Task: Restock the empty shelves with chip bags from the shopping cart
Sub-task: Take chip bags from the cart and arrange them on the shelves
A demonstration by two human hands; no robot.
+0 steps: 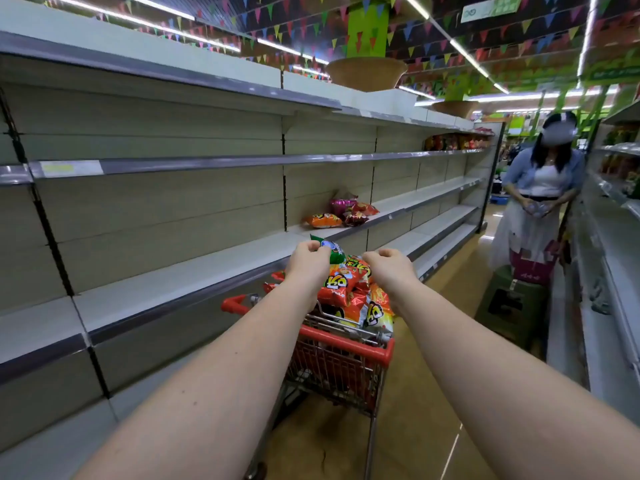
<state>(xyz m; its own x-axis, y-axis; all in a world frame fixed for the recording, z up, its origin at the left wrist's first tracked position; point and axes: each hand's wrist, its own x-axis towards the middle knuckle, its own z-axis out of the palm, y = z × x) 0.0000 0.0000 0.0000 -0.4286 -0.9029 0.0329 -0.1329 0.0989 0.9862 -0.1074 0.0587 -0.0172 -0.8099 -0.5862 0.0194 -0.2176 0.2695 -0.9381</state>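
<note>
Left hand [306, 259] is pinching the top edge of a green chip bag [330, 250], fingers curled round it, lifting it just above the pile at frame centre; right hand [389, 266] is hovering just beside it with fingers loosely curled, and it's holding nothing that shows, though the fingertips are facing away so contact with the pile can't be told. Going left to right: long grey-beige shelves [166, 282] are filling the left half of frame, mostly bare; a few chip bags on the shelf [343, 213] are lying in a small cluster at centre, above the hands. Below them the red shopping cart [346, 344] is sitting lower centre, heaped with orange chip bags [341, 289] touching one another. At upper right another person [538, 188] is standing well apart in the aisle, beside a green stool [509, 299]. Step in hand looks like picking a bag from the cart, with most of the restock still undone. Next move probably calls for swinging the green bag left onto the bare shelf near the cluster, keeping a light pinch so the bag isn't crushing.
</note>
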